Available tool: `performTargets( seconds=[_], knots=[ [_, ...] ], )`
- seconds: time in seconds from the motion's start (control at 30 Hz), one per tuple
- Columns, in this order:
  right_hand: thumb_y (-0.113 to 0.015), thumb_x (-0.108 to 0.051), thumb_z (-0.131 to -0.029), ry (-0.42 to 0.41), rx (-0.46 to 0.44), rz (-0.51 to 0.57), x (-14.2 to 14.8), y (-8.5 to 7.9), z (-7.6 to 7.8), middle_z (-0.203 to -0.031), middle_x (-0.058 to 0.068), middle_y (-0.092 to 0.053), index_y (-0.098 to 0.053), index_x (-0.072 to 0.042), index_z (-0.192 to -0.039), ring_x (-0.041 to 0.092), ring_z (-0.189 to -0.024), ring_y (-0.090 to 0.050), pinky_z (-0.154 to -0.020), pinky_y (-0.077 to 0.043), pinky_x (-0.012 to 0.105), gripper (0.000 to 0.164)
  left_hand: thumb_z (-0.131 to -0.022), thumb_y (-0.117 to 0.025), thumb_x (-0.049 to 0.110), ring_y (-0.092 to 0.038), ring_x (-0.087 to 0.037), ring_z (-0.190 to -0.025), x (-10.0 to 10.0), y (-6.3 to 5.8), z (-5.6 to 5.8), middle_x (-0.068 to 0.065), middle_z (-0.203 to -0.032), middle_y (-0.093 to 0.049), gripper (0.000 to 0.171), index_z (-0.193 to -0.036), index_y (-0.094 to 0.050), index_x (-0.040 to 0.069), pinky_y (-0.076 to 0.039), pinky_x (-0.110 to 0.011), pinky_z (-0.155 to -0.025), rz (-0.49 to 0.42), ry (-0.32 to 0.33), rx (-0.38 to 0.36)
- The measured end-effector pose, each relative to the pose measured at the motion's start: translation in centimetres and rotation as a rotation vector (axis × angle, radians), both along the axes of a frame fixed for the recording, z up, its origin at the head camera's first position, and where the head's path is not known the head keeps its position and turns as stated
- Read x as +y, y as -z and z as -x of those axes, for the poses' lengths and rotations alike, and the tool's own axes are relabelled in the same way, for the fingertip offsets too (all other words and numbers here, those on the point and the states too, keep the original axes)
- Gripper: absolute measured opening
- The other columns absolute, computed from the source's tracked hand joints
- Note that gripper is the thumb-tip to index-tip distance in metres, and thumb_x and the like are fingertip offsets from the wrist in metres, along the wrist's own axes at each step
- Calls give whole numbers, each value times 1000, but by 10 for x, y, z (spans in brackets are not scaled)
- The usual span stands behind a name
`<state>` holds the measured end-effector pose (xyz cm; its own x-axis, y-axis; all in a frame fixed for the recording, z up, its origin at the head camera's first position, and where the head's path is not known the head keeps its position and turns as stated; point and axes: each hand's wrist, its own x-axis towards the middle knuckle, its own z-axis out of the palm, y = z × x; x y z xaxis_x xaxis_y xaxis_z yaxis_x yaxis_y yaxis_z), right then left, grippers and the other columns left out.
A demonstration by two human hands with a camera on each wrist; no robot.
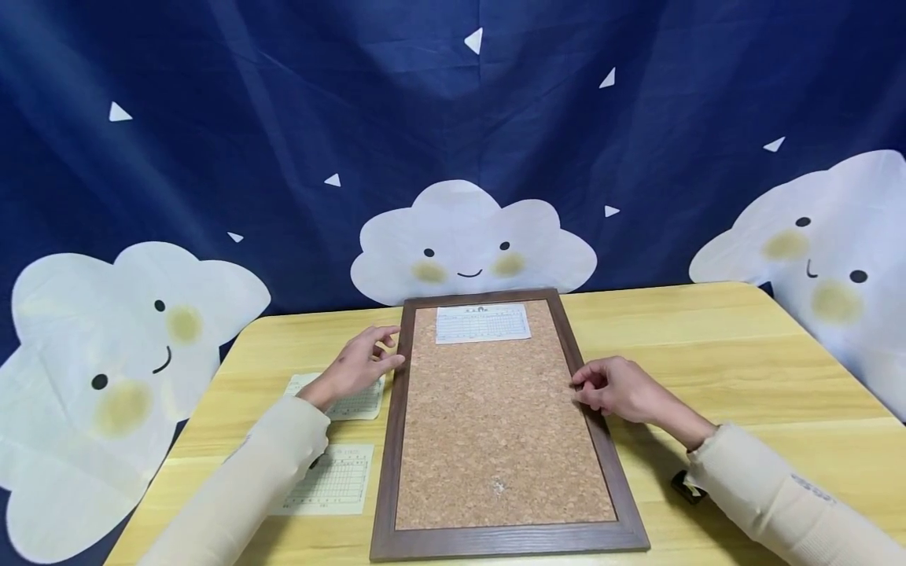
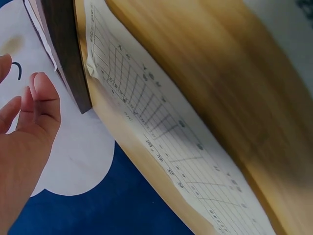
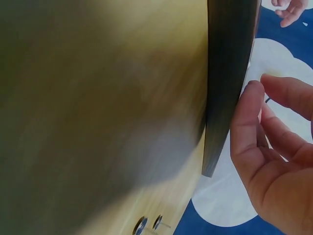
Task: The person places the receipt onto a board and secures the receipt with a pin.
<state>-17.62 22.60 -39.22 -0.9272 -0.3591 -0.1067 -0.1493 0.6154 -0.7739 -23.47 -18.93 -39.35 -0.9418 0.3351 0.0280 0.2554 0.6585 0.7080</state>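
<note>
A corkboard (image 1: 495, 432) in a dark brown frame lies between my hands. One printed paper form (image 1: 484, 323) sits near its top edge. My left hand (image 1: 362, 363) is at the frame's left side, fingers loosely bent and fingertips close to the wood. In the left wrist view that hand appears beside the frame (image 2: 66, 54) with nothing between thumb and fingers. My right hand (image 1: 617, 388) is over the right side of the frame, thumb and index fingertips close together. The right wrist view shows its bent fingers (image 3: 247, 132) beside the frame edge, holding nothing visible.
Two more printed forms, an upper sheet (image 1: 357, 405) and a lower sheet (image 1: 340, 479), lie left of the board, partly hidden by my left arm. Two thumbtacks (image 3: 140, 225) rest on the wooden table (image 1: 708, 346). A blue cloud-patterned curtain (image 1: 481, 118) hangs behind.
</note>
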Motion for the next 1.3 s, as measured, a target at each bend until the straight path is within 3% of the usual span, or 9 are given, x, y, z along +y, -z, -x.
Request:
performTargets(
  seconds=[0.47, 0.7, 0.93, 1.3],
  knots=[
    [-69, 3, -83, -2, 4, 0, 8, 6, -12, -68, -1, -55, -64, 6, -101, 15, -59, -57, -52, -51, 27, 19, -95, -69, 9, -59, -23, -94, -13, 5, -9, -14, -111, -55, 56, -143, -47, -5, -50, -28, -64, -14, 4, -22],
    [-72, 3, -82, -3, -2, -4, 11, 6, -17, -69, 0, -56, -64, 4, -100, 14, -59, -56, -52, -49, 25, 19, -94, -70, 10, -59, -21, -92, -25, 7, -15, -17, -114, -57, 54, -143, -49, -3, -49, -27, -70, 1, -15, 1],
    [-73, 2, -85, -30, 52, -13, 16, 8, -25, -70, -2, -56, -64, 8, -109, 8, -58, -52, -52, -45, 23, 27, -95, -70, 13, -59, -22, -93, -37, 7, -19, -15, -111, -57, 52, -140, -50, -5, -50, -27, -71, 10, -30, 15],
    [-68, 2, -89, -72, 20, 40, 20, 10, -31, -73, 1, -61, -56, 18, -127, 9, -64, -58, -56, -54, 28, 44, -93, -71, 11, -56, -22, -89, -65, 6, -27, -16, -108, -61, 36, -124, -62, -5, -48, -26, -73, 41, -89, 0]
  ],
)
